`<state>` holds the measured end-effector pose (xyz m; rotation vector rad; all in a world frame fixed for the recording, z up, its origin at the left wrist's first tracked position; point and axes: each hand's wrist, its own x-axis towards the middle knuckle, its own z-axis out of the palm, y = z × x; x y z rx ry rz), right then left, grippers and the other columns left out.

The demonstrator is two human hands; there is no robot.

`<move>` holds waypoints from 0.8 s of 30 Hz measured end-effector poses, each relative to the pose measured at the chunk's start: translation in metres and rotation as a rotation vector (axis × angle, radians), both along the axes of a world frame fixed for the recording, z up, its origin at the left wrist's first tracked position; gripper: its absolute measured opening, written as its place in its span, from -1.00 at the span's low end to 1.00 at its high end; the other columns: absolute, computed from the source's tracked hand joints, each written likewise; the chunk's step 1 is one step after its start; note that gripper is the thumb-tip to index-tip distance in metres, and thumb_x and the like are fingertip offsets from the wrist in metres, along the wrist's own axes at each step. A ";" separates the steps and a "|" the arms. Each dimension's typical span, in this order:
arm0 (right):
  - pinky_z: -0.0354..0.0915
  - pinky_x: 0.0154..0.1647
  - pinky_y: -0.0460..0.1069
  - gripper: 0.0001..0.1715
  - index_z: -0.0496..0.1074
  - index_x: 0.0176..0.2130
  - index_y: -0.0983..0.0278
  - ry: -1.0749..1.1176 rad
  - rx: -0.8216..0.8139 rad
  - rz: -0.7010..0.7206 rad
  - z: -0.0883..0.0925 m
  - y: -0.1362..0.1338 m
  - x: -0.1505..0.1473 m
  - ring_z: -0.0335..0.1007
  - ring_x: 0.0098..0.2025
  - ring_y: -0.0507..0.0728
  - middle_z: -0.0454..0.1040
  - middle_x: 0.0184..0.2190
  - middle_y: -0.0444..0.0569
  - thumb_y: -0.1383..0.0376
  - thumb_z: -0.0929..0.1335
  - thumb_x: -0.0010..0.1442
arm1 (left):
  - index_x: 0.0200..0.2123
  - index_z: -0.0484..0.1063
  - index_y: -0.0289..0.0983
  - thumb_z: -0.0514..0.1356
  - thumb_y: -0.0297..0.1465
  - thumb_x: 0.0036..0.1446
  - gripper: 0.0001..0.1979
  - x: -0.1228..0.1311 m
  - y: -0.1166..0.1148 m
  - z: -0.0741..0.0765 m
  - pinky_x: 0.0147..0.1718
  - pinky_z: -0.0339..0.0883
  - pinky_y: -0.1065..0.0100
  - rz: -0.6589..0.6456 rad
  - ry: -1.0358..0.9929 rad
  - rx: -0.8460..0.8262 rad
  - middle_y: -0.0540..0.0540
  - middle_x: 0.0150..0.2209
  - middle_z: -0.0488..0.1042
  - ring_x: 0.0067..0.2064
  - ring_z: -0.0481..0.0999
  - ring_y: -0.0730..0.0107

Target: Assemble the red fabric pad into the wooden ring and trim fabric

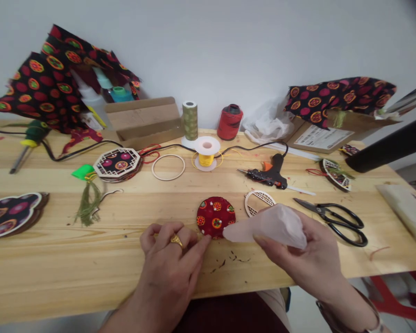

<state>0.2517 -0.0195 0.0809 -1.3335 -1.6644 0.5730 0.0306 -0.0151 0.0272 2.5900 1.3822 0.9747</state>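
We find our left hand (166, 263) low over the near part of the pale pine table (90, 296), its fingers (190, 240) loosely spread and closed on nothing, with the forefinger's tip pressed to the rim of a round fabric-covered disc (213, 216). That contact looks meant to keep the disc from sliding. The disc lies flat near the middle of the table, its deep red cloth printed with orange-and-green medallions and stretched smooth over a stiff form. Our right hand (294, 249) comes in from the right, its fingers curled around a crumpled, translucent pale pink sheet (273, 226), whose tapered corner sits just beside the disc. The thin, soft sheet could be plastic or tissue; we cannot tell which. Just far of the disc lies a wooden lattice ring (260, 202), and to the right lie black-handled scissors (346, 226), their blades pointing left. Farther off are a black hot glue gun (266, 173) with an orange trigger, a plain wooden hoop (168, 167), a spool of yellow thread (206, 159), and a stack of octagonal lattice-edged pieces (117, 163) beside a green tassel (87, 203). All of these appear set out within easy reach.
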 end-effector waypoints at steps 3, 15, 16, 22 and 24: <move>0.23 -0.66 -0.25 -0.84 0.40 -0.40 0.19 0.003 0.007 -0.026 0.000 -0.001 0.002 0.28 -0.63 -0.09 0.39 -0.59 -0.29 0.39 0.45 0.03 | -0.21 0.55 -0.21 0.04 -0.57 0.23 -0.71 0.001 0.000 0.000 -0.13 0.04 0.02 0.005 -0.010 0.017 -0.07 -0.40 0.53 -0.18 0.31 0.13; 0.24 -0.67 -0.24 -0.84 0.39 -0.44 0.18 0.050 0.005 -0.087 -0.003 -0.002 0.005 0.27 -0.65 -0.08 0.38 -0.64 -0.30 0.37 0.46 0.02 | -0.22 0.55 -0.21 0.06 -0.56 0.23 -0.73 -0.001 -0.001 -0.002 -0.13 0.05 0.02 0.001 -0.025 0.010 -0.07 -0.40 0.53 -0.19 0.32 0.14; 0.23 -0.67 -0.24 -0.84 0.40 -0.44 0.19 0.049 -0.002 -0.075 -0.002 -0.001 0.003 0.27 -0.65 -0.08 0.38 -0.64 -0.30 0.37 0.46 0.02 | -0.21 0.55 -0.21 0.06 -0.57 0.23 -0.73 -0.001 -0.001 -0.001 -0.13 0.05 0.02 0.002 -0.022 0.007 -0.07 -0.40 0.53 -0.19 0.32 0.14; 0.20 -0.65 -0.22 -0.82 0.38 -0.41 0.20 0.030 -0.021 0.003 -0.004 0.001 -0.007 0.26 -0.61 -0.08 0.37 -0.58 -0.30 0.39 0.46 0.02 | -0.22 0.56 -0.19 0.06 -0.56 0.23 -0.72 0.000 -0.001 -0.001 -0.13 0.04 0.03 0.008 -0.020 0.013 -0.06 -0.41 0.53 -0.18 0.32 0.14; 0.18 -0.66 -0.21 -0.81 0.37 -0.42 0.21 0.019 -0.018 0.013 -0.003 0.001 -0.007 0.25 -0.61 -0.08 0.37 -0.58 -0.29 0.40 0.46 0.02 | -0.21 0.56 -0.19 0.06 -0.56 0.23 -0.72 0.000 -0.001 -0.002 -0.13 0.04 0.03 0.003 -0.017 0.009 -0.06 -0.41 0.53 -0.18 0.32 0.14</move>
